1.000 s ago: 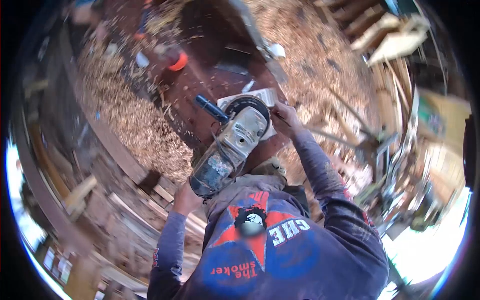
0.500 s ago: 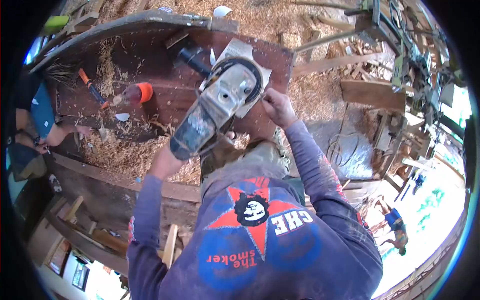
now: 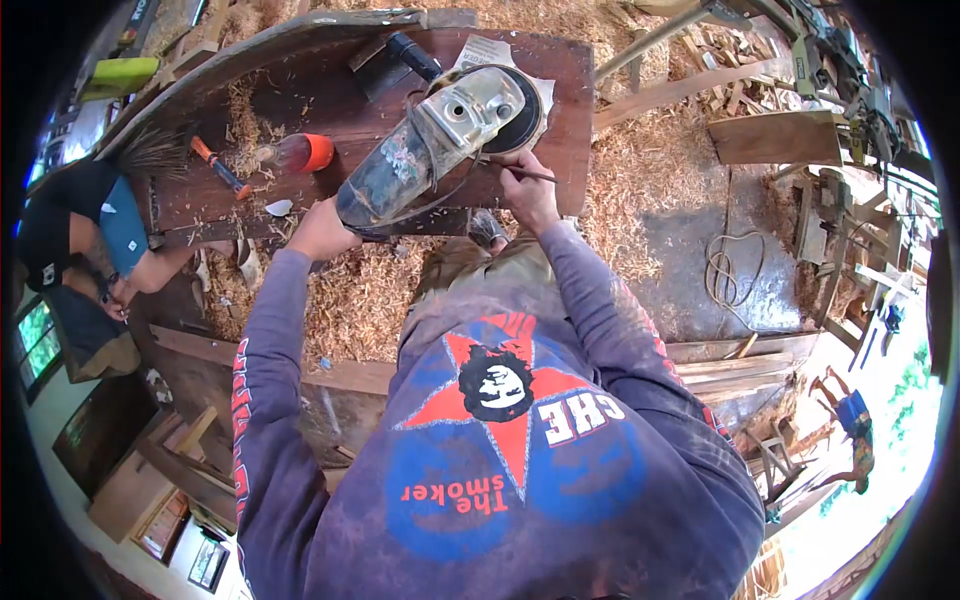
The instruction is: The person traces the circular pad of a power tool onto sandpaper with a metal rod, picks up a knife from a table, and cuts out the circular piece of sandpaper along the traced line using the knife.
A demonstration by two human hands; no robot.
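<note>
An angle grinder (image 3: 425,150) with a worn grey body and a round dark disc lies across the reddish-brown wooden board (image 3: 555,150). My left hand (image 3: 325,230) is closed around the rear end of its body. Under the disc is a pale sheet of sandpaper (image 3: 487,50) with printing on it; most of it is hidden. Just below the disc, my right hand (image 3: 532,195) pinches a thin dark, pencil-like stick (image 3: 532,174). The stick's inner tip points at the grinder. A black side handle (image 3: 413,55) sticks out from the grinder's far side.
On the board lie an orange-lidded bottle (image 3: 308,152), an orange-and-blue hand tool (image 3: 218,166) and a white shard (image 3: 279,207). A seated person (image 3: 110,230) is at the left. Another person (image 3: 855,420) stands far right. Shavings cover the floor; a coiled cord (image 3: 735,275) lies right.
My view has shifted. The grinder has turned flatter, toward the right. The thin stick now shows plainly in my right hand, which has moved in below the disc.
</note>
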